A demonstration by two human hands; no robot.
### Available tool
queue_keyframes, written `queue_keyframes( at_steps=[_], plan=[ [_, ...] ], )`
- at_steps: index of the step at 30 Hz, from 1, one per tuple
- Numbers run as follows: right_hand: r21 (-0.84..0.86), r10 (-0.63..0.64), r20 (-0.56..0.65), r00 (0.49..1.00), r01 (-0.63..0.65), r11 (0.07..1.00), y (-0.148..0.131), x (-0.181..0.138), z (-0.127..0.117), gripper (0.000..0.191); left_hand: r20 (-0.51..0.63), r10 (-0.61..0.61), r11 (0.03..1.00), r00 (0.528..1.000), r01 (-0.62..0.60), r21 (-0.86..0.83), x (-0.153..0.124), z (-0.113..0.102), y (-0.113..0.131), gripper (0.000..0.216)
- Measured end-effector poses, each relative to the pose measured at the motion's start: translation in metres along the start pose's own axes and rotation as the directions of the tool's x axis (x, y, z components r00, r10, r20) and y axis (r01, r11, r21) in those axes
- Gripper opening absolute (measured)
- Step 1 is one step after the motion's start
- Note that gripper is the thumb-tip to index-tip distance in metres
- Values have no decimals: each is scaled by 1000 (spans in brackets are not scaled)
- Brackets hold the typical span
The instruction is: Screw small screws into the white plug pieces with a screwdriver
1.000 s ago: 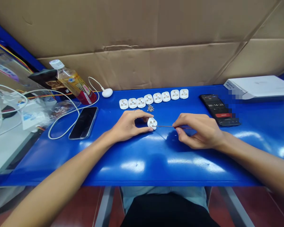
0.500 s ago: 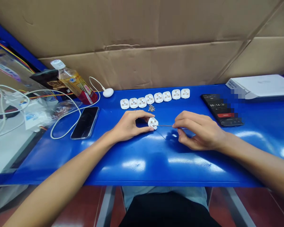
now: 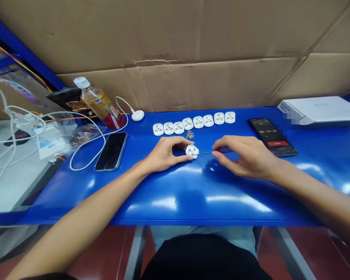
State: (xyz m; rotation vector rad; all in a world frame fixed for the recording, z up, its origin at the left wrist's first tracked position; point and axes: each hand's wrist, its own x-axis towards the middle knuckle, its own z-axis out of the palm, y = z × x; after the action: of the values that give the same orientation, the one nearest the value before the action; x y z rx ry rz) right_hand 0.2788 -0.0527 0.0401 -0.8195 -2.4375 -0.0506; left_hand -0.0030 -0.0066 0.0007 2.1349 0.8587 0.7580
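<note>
My left hand [image 3: 165,154] pinches a small white plug part [image 3: 191,150] with brass contacts and holds it tilted on the blue table [image 3: 192,190]. My right hand [image 3: 245,155] grips a thin screwdriver [image 3: 205,153] with a red handle, and its tip touches the part. Behind them lies a row of several similar white plug parts [image 3: 194,122]. A small heap of screws [image 3: 189,135] sits just in front of that row.
A dark phone [image 3: 111,151] lies at the left inside a white cable loop [image 3: 87,147]. A drink bottle [image 3: 100,104] leans at the back left. A phone showing a timer [image 3: 272,136] and a white box [image 3: 321,109] are at the right. Cardboard [image 3: 192,50] walls the back.
The view has shifted slightly, so everything sits a little further right. Both hands stay on the plug part and the screwdriver. The timer has ticked on.
</note>
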Motion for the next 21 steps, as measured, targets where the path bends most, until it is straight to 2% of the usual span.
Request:
queue_keyframes(
  at_steps=[5,7,10,14,16,18,21],
  plan=[
    [20,-25,212,977,21,1000,-4,24,-15,4,20,32,999,999,-32,-31,-1,-1,-3,45],
    [6,17,272,962,-19,1000,-9,33,-20,4,17,51,998,999,-51,-29,-1,-1,-3,43],
    [18,55,316,947,-64,998,-14,40,-24,4,11,61,998,998,-60,-13,-1,-1,-2,40],
    [54,74,279,957,-93,994,-13,35,-20,5,19,66,998,998,-66,-15,-1,-2,-2,42],
    [35,41,256,966,-52,998,-11,30,-16,8,22,60,998,998,-59,-23,0,-3,-3,43],
    [-22,-42,239,970,49,999,-11,26,-12,14,24,38,999,999,-38,-32,0,-2,-5,42],
    [-98,-137,273,952,169,981,-12,23,-8,22,7,12,998,1000,-11,-54,1,0,-7,41]
  ],
)
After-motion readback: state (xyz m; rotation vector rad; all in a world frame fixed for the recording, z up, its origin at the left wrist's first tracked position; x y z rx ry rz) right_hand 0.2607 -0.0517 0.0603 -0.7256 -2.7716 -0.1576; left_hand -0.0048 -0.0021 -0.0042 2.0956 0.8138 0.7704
